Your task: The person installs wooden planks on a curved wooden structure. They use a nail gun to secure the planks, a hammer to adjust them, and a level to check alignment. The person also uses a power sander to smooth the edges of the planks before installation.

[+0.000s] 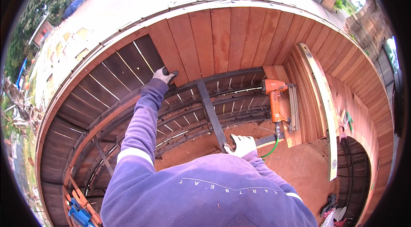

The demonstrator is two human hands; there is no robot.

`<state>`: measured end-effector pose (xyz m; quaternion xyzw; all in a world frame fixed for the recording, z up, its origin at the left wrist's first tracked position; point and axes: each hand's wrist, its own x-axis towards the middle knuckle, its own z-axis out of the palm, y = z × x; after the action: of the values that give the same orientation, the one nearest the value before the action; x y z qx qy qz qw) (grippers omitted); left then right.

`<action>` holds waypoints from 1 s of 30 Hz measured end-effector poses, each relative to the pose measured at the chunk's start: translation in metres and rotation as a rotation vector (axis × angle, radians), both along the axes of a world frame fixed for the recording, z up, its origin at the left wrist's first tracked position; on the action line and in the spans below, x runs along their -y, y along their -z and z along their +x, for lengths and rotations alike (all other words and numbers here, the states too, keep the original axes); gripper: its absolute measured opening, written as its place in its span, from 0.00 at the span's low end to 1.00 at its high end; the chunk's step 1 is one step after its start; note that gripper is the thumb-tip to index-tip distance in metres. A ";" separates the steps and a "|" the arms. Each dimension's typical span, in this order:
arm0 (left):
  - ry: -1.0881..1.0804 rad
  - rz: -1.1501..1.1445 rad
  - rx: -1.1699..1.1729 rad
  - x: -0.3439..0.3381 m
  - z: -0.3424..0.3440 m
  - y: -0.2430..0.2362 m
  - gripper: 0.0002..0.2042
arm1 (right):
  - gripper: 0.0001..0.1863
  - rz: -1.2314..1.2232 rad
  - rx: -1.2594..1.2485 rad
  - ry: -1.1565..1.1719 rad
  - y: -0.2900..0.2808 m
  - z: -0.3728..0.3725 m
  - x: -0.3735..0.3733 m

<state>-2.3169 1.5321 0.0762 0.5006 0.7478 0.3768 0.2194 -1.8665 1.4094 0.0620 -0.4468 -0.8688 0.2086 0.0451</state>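
My left hand [164, 75], in a pale glove with dark fingertips, is closed at the lower edge of the last reddish wooden plank [162, 45] in the row. Beyond that plank, dark backing boards with bright gaps show. Low and close to my body, my right hand [242, 146], gloved the same way, has its fingers curled round the near end of a dark metal bar [209, 109]. Right of the bar, an orange nail gun [274, 94] lies on wooden boards, with a green air hose [270, 149] running from its handle.
A long pale spirit level [319, 98] leans across stacked planks on the right. Curved dark metal rails [184, 113] run below the planked wall. Blue-handled tools [78, 213] are at lower left; green pliers [349, 120] are at right. Brown ground [299, 162] lies underneath.
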 end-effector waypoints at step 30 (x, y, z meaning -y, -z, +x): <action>-0.290 0.522 0.356 0.052 -0.032 0.073 0.17 | 0.35 -0.051 0.030 -0.048 0.001 0.002 0.001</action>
<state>-2.3493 1.4803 0.0033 0.3549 0.6396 0.6639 0.1553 -1.8649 1.4088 0.0607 -0.4299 -0.8742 0.2252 0.0156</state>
